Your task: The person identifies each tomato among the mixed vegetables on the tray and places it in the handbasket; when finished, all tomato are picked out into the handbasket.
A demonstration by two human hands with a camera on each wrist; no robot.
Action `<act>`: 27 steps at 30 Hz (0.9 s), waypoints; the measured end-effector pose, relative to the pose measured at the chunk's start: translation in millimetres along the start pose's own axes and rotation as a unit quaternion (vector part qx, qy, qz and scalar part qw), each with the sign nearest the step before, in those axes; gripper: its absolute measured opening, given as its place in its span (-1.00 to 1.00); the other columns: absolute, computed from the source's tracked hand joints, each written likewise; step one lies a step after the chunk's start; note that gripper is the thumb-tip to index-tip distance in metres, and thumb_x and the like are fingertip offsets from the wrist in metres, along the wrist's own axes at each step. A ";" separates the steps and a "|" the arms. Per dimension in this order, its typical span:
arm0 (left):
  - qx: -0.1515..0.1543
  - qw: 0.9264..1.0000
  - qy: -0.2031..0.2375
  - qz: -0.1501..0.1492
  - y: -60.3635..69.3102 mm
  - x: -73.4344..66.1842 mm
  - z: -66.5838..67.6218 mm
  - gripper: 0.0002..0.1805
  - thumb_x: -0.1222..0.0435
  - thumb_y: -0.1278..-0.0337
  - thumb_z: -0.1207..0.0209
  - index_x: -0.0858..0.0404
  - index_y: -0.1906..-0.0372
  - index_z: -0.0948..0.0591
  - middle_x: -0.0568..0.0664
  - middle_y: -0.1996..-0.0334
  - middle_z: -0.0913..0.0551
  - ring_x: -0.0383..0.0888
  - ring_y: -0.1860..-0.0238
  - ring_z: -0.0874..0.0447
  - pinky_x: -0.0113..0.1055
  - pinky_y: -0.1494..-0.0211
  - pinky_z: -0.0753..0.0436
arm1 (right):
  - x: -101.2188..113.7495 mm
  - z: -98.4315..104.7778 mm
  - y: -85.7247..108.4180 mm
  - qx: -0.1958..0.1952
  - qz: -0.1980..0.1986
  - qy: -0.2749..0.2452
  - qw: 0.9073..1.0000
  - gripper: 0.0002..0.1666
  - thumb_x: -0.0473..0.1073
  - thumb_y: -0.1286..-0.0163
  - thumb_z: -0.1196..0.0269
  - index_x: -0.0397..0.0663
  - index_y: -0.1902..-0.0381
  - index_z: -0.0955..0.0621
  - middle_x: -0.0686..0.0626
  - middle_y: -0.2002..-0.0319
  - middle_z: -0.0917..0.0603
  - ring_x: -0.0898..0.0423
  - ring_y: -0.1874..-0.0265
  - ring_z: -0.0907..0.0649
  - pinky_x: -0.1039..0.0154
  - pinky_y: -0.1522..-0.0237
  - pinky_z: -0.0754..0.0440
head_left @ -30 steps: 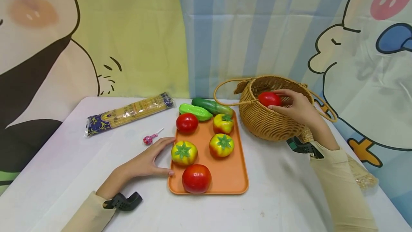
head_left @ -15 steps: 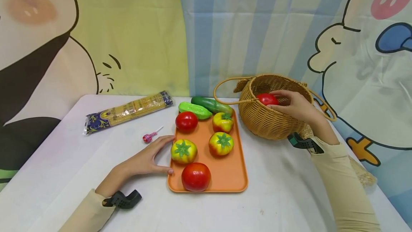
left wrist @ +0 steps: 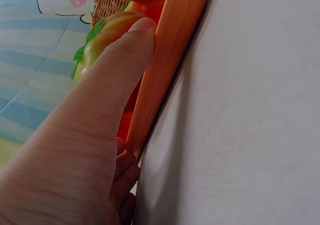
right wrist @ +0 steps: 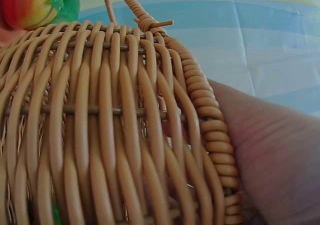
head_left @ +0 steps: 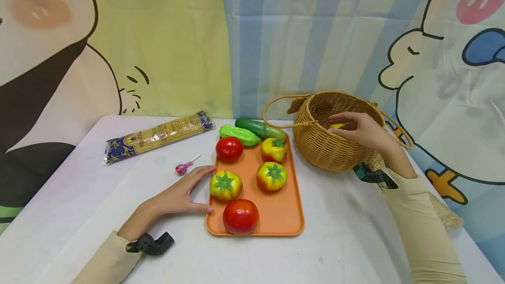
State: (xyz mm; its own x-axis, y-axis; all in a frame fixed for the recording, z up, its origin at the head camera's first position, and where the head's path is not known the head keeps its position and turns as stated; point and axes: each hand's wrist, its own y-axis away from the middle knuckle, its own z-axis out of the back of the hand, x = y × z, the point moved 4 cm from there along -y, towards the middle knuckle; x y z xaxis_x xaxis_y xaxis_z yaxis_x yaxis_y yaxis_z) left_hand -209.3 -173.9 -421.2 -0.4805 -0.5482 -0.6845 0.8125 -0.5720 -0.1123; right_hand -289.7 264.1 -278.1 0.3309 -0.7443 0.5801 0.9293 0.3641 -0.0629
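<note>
Wicker basket sits at the back R of the tabletop, just beside the orange tray. At its mouth I've got the R hand, fingers & thumb apart in a loose curve; btwn them I see a bit of a yellow item inside the basket. Can't tell if they touch it; on the R wrist cam the weave mostly hides the fingers. L hand is at the tray's L edge, fingers & thumb spread wide, thumb tip on the rim.

On the tray I count 2 red ones, a near tomato & a far tomato, plus 3 yellow-red fruits w/ green leaf tops. Lt green veg & dk green cucumber lie across the far end.

Further L: lollipop, then pasta pkg behind it. Far R, a clear bag, partly hidden by the R sleeve. Cartoon-print curtain in bkgd.
</note>
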 end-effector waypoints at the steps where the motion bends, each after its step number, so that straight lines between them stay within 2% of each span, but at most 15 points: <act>1: 0.000 1.000 -0.001 0.001 0.2 0.4 0.1 0.13 -0.11 0.18 -0.46 0.19 -0.49 -0.18 0.09 -0.46 -0.20 0.13 -0.46 -0.14 0.17 -0.44 -0.21 | 0.3 -0.1 -0.1 -0.002 -0.001 0.000 1.000 -0.43 -0.05 -0.40 -0.26 -0.22 -0.27 -0.49 -0.29 -0.16 -0.57 -0.21 -0.07 -0.62 0.10 0.00 -0.64; 8: -0.001 1.000 -0.002 0.007 1.9 1.3 0.5 0.13 -0.13 0.18 -0.46 0.18 -0.50 -0.18 0.09 -0.46 -0.20 0.14 -0.46 -0.14 0.19 -0.43 -0.21 | 1.7 -1.6 0.9 -0.022 -0.001 -0.002 1.000 -0.45 0.01 -0.39 -0.26 -0.18 -0.22 -0.55 -0.24 -0.09 -0.63 -0.16 0.01 -0.65 0.26 0.12 -0.64; 17: 0.000 1.000 0.000 0.003 -0.3 -0.1 1.1 0.13 -0.12 0.18 -0.46 0.18 -0.49 -0.18 0.08 -0.45 -0.20 0.12 -0.46 -0.14 0.17 -0.44 -0.21 | 2.5 -2.5 7.5 -0.082 0.036 0.016 0.996 -0.58 -0.04 -0.39 -0.26 -0.15 -0.10 -0.63 -0.17 0.01 -0.69 -0.08 0.11 -0.67 0.50 0.25 -0.54; 24: 0.001 1.000 -0.001 0.004 -0.6 0.7 0.4 0.13 -0.13 0.18 -0.46 0.16 -0.50 -0.17 0.07 -0.46 -0.20 0.12 -0.46 -0.13 0.18 -0.44 -0.21 | 0.7 -3.8 10.7 -0.109 0.036 0.006 0.993 -0.62 -0.04 -0.38 -0.28 -0.12 -0.07 -0.65 -0.17 0.02 -0.69 0.35 0.23 -0.63 0.51 0.32 -0.55; 27: 0.000 1.000 0.000 0.004 -0.1 1.0 -0.7 0.13 -0.12 0.18 -0.46 0.16 -0.50 -0.17 0.08 -0.46 -0.20 0.13 -0.46 -0.14 0.18 -0.44 -0.21 | 0.6 -4.6 12.3 -0.117 0.030 -0.002 0.993 -0.62 -0.03 -0.38 -0.28 -0.11 -0.06 -0.65 -0.17 0.03 -0.69 0.43 0.28 -0.61 0.48 0.35 -0.56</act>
State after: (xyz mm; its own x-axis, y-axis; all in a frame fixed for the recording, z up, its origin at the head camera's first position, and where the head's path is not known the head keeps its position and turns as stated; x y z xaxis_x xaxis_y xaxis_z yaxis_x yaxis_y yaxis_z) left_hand -209.7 -173.9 -422.4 -0.4741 -0.5527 -0.6854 0.8160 -0.5683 -0.1062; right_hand -277.3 265.5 -282.2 0.3874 -0.7229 0.5721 0.9204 0.2677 -0.2850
